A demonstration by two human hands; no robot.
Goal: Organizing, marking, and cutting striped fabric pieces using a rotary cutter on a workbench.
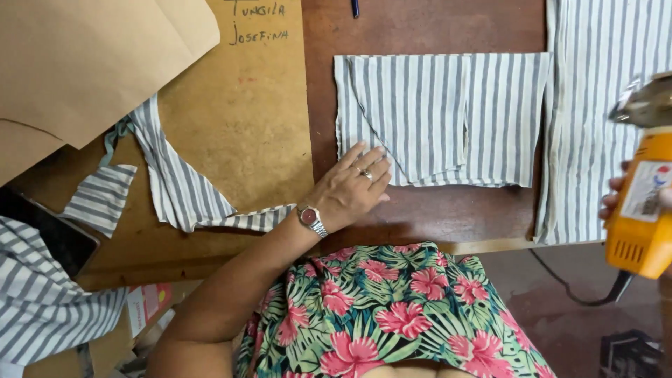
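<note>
below, your left hand (353, 185) lies flat with fingers spread, fingertips resting on the lower left edge of the folded striped fabric piece (441, 115) at the middle of the dark wooden table (427, 213). your right hand (616, 196) is curled round the yellow electric cutting tool (640, 196) at the right border; only the fingertips show.

risk, as a judgement: your left fingers sit on the very cloth the tool would meet, so a pass toward them could nick a finger. the folded layers are loose at the lower edge and might slide or bunch under light pressure. the black cord (560, 280) hangs off the table front and could snag.

surface and room: a brown pattern board (238, 126) and tan paper sheets (84, 63) cover the left half, with striped offcuts (175, 182) on them. a longer striped length (595, 126) lies at right. a pen (355, 7) rests at the top edge. the floor below is dim.
</note>
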